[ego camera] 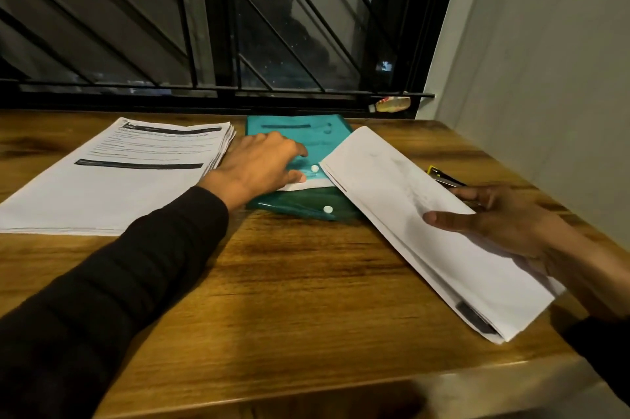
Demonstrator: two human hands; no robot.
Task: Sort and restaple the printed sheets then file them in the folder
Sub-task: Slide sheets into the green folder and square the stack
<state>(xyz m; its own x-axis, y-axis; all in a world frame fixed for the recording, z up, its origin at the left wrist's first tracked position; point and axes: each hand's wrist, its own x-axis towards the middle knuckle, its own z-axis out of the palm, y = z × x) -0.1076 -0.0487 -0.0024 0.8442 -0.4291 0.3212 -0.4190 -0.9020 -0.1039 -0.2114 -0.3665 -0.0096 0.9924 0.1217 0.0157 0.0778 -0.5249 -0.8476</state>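
A green plastic folder (300,132) with white snap buttons lies at the back middle of the wooden table (289,282). My left hand (259,162) rests on it, fingers spread, pressing the flap near a white sheet edge. My right hand (504,217) grips a set of white sheets (409,214), blank side up, slanting from the folder toward the front right. A stack of printed sheets (119,173) sits flat at the left. A black and yellow stapler (443,177) peeks out behind the held sheets, mostly hidden.
A barred window (238,26) runs along the table's far edge, with a small bottle (388,104) lying on its sill. A pale wall (545,77) closes off the right side. The table's front edge is near the bottom of the view.
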